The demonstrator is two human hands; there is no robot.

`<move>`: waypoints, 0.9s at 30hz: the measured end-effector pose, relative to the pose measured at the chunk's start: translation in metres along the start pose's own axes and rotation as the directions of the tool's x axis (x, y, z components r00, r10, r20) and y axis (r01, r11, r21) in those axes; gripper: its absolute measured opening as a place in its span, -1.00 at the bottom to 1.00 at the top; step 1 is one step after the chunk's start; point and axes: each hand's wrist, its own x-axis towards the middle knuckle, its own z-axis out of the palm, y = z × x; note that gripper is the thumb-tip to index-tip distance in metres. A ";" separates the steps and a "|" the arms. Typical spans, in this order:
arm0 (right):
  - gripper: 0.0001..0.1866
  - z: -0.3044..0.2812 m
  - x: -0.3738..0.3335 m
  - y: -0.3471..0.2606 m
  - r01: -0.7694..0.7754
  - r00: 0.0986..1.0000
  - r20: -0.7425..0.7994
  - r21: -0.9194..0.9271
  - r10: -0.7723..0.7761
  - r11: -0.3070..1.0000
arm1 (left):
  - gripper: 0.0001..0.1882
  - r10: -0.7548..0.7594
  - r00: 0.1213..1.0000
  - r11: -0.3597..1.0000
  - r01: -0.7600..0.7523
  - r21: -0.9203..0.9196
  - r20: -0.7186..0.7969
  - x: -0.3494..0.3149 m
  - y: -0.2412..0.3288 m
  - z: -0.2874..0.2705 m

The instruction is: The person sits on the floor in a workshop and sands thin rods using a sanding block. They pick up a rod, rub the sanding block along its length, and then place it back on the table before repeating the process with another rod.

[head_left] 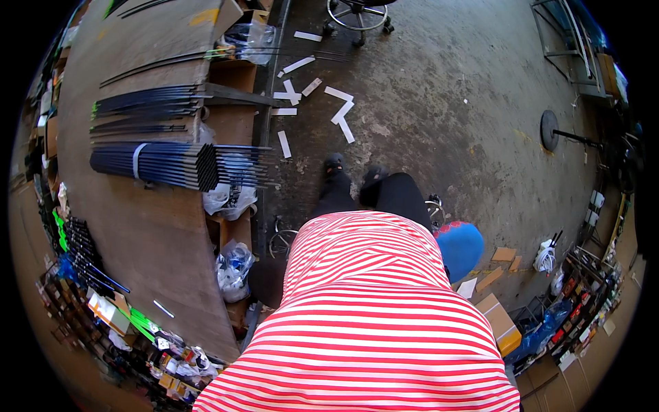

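Concrete workshop floor (439, 103), stained and scuffed, fills the upper and right part of the view. Left side: long brown workbench (137, 226). On it, a bundle of dark rods (154, 165) tied with a pale band, lying across the bench with ends overhanging its right edge. More loose dark rods (147, 103) just above the bundle. White strips (312, 103) scattered on the floor near the bench. Person in red-and-white striped shirt (364, 323) stands beside the bench; dark shoes (334, 167) visible below. Blue stool seat (460, 247) just right of the person. Cardboard box (501, 323) near the lower right. Neither hand is in view; cannot tell their state. Nearest work item: the rod bundle, well apart from the torso.
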 end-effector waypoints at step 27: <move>-0.79 0.080 0.137 -0.299 0.166 0.488 0.873 -0.084 -0.008 0.983 | -0.77 0.377 0.863 0.558 0.078 -0.826 0.336 -0.074 0.441 0.196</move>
